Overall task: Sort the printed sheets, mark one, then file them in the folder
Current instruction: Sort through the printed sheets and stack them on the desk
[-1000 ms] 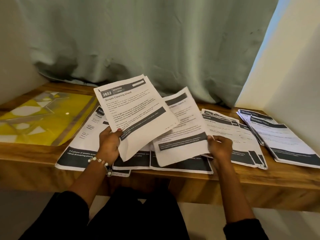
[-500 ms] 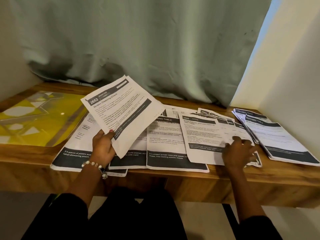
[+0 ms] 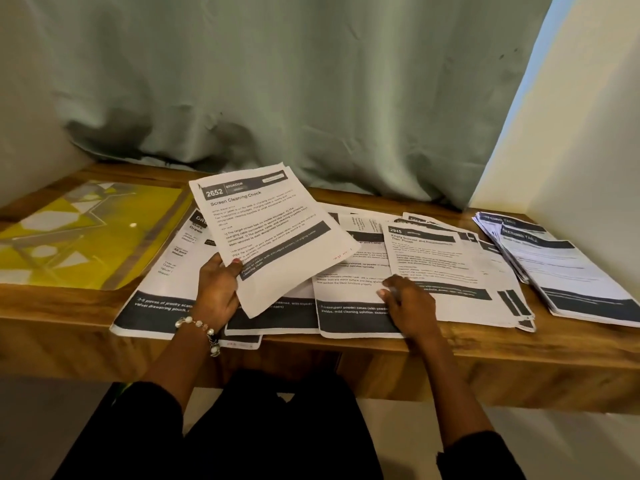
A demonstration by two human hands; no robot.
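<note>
Wooden tabletop (image 3: 519, 344) crowded: left hand (image 3: 216, 292) pinches the Screen Cleaning Check sheet (image 3: 273, 233); right hand (image 3: 408, 303), fingers relaxed, presses spread sheets (image 3: 349, 296). Best match headers before dropping.

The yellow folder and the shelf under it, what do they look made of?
Yellow folder: probably glossy translucent plastic, since light glares off it and pale shapes show through. Shelf: looks like wood or a wood-look laminate, with brown grain streaks and a soft sheen; which one is unclear.

The left grip (image 3: 218, 292) holds a sheet (image 3: 273, 233) above the spread papers (image 3: 349, 306) on the bench (image 3: 519, 348). The folder (image 3: 79, 237) lies left of it; the right grip (image 3: 408, 303) and a stack (image 3: 568, 271) lie to its right.
</note>
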